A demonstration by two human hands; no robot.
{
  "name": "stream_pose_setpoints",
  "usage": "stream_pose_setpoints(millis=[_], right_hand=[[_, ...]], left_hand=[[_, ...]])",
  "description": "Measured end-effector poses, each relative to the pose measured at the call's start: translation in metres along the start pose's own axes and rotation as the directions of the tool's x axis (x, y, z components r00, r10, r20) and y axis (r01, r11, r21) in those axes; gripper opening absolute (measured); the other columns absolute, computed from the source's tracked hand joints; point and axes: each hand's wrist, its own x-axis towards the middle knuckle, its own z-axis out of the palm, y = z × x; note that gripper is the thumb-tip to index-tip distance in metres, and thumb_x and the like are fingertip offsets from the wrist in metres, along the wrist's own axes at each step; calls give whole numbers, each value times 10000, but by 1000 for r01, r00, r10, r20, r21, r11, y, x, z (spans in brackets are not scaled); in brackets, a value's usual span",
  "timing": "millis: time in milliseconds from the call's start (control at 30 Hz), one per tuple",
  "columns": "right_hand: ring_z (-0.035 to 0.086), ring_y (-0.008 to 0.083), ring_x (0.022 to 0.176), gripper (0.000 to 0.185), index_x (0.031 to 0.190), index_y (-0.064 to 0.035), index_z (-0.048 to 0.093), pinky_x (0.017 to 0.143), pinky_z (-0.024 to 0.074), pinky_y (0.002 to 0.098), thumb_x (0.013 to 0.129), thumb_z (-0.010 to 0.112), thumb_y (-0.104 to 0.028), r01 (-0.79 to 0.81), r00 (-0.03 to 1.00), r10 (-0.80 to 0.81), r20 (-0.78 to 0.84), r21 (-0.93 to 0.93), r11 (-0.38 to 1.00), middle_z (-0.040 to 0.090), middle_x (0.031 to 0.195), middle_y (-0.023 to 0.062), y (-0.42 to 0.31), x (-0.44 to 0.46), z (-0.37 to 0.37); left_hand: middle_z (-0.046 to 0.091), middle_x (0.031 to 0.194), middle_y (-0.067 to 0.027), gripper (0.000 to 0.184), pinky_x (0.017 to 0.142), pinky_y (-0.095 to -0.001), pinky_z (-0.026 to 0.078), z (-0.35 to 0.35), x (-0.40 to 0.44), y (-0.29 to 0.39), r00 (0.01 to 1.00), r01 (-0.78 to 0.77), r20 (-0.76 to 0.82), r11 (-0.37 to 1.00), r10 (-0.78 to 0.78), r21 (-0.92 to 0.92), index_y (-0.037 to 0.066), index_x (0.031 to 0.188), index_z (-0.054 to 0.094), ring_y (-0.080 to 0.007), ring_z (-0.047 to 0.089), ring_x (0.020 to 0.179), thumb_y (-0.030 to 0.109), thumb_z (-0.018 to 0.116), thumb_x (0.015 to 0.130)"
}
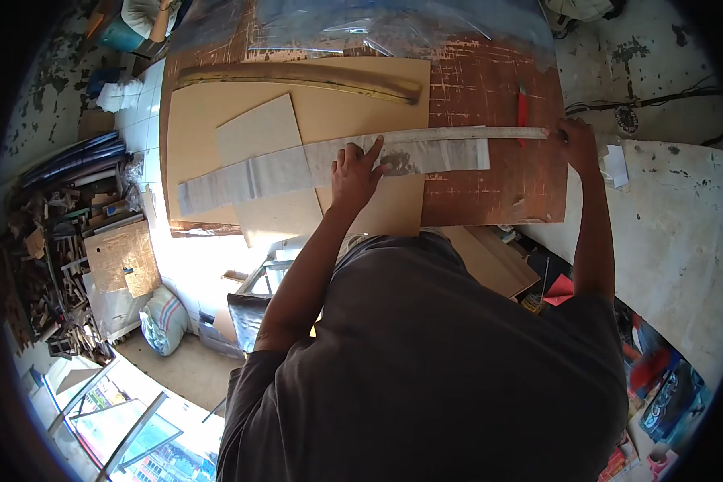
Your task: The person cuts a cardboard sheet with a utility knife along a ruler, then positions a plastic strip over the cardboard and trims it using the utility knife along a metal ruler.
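Observation:
My left hand (pixel 353 175) lies with fingers spread on a long translucent grey strip (pixel 241 183), pressing it against the board beneath. A narrow pale strip (pixel 466 133) runs along the grey strip's far edge, from under my left fingertips towards the right. At its right end is my right hand (pixel 577 143), fingers curled together; what they grip is too small to make out. A red-handled tool (pixel 522 112) lies close to that hand, passing under the narrow strip. Under the grey strip are a tan cardboard sheet (pixel 353 100) and a smaller greyish board (pixel 261 128).
A worn brown-yellow straight bar (pixel 297 76) lies on the cardboard. The scratched reddish-brown tabletop (pixel 490 193) has clear plastic sheeting (pixel 361 28) at its far side. Wood scraps (pixel 64 265) and a white sack (pixel 165 321) stand left. Another person (pixel 149 16) is at the upper left.

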Motion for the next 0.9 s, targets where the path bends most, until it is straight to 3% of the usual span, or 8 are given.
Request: stream_pose_setpoints(millis=[33, 133, 267, 367, 433, 467, 633, 900], right_hand=[[574, 305, 765, 337, 773, -90, 604, 755, 402, 446, 865, 699, -400, -53, 996, 53, 68, 1, 999, 566, 686, 70, -1, 0, -2], [601, 307, 812, 325, 817, -98, 635, 783, 418, 453, 864, 700, -413, -37, 999, 37, 26, 35, 999, 597, 744, 77, -1, 1, 7], [592, 306, 715, 331, 749, -73, 573, 705, 439, 439, 834, 754, -337, 82, 991, -72, -111, 84, 993, 596, 717, 78, -11, 8, 30], [596, 300, 758, 322, 777, -81, 587, 730, 447, 435, 831, 762, -346, 46, 999, -46, -26, -5, 999, 614, 780, 85, -27, 12, 40], [606, 292, 871, 339, 849, -112, 606, 855, 421, 460, 814, 758, -414, -69, 991, 52, 122, 142, 987, 606, 833, 61, -35, 14, 47], [606, 292, 871, 339, 849, -112, 606, 855, 421, 460, 814, 758, -414, -73, 991, 56, 122, 141, 987, 606, 833, 61, -38, 15, 52], [586, 269, 940, 350, 870, -127, 560, 866, 402, 479, 785, 797, -371, 90, 996, -91, -6, 216, 972, 601, 854, 30, -58, 15, 62], [523, 333, 1139, 356, 1026, -136, 630, 979, 388, 513, 800, 784, -364, 90, 993, -94, 71, 56, 994, 589, 1083, 94, -79, 15, 59]], left_hand=[[505, 1071, -102, 604, 864, -479, 446, 0, 0, 1, 1000, -9, -2, 1000, 9, -12, 320, 1463, 482, -297, 518, 1028, 367, 686, 897], [511, 1089, -110, 594, 870, -487, 441, 1, 2, 2, 1000, 14, 25, 1000, -14, 15, 312, 1459, 489, -306, 520, 1033, 354, 682, 899], [514, 1094, -123, 572, 861, -490, 462, -1, 5, 3, 999, 8, 50, 998, -10, 57, 287, 1445, 500, -325, 537, 1032, 439, 652, 914], [514, 1095, -122, 574, 866, -491, 465, -2, 6, 3, 999, 6, 52, 998, -9, 59, 289, 1445, 502, -322, 538, 1032, 440, 654, 912], [515, 1098, -123, 575, 866, -489, 468, -3, 6, 2, 998, 4, 58, 998, -7, 57, 291, 1445, 502, -320, 540, 1032, 442, 655, 911], [516, 1100, -123, 577, 866, -488, 470, -4, 6, 3, 998, 4, 62, 999, -7, 52, 294, 1446, 503, -319, 541, 1032, 444, 655, 910], [528, 1120, -120, 586, 896, -482, 448, -8, 6, 6, 995, 30, 99, 999, -32, 20, 296, 1458, 493, -310, 532, 1077, 377, 677, 908], [522, 1126, -126, 582, 879, -482, 480, -7, 7, 3, 996, 7, 93, 998, -12, 57, 316, 1457, 487, -319, 548, 1063, 453, 650, 915]])
